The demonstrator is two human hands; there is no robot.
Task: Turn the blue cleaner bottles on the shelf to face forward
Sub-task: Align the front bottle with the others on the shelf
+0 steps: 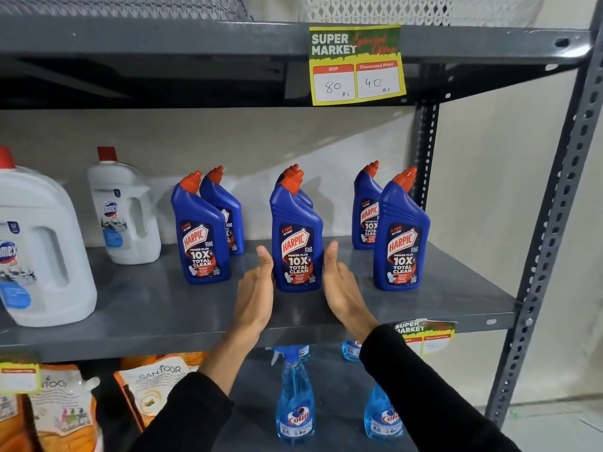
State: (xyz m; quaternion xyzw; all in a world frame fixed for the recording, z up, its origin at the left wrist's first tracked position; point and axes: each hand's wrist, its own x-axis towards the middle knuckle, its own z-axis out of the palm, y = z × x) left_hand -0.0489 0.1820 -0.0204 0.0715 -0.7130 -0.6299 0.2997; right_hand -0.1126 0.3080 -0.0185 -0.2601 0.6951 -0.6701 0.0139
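Observation:
Several blue cleaner bottles with red caps stand in pairs on the grey shelf (pixel 140 308). The front middle bottle (pixel 296 243) shows its label to me. My left hand (pixel 256 288) lies flat beside its left side and my right hand (pixel 339 285) beside its right side, fingers straight; whether they touch the bottle I cannot tell. The front left bottle (pixel 199 236) and front right bottle (pixel 400 236) also show their labels. Behind each stands another: the back left bottle (pixel 228 207), the back middle bottle (pixel 298 181), mostly hidden, and the back right bottle (pixel 367 207).
Two white jugs (pixel 125 207) (pixel 36 249) stand at the shelf's left. A yellow price tag (pixel 357 65) hangs from the shelf above. The rack post (pixel 554 223) rises on the right. Below are light-blue spray bottles (pixel 295 402) and orange refill pouches (pixel 156 383).

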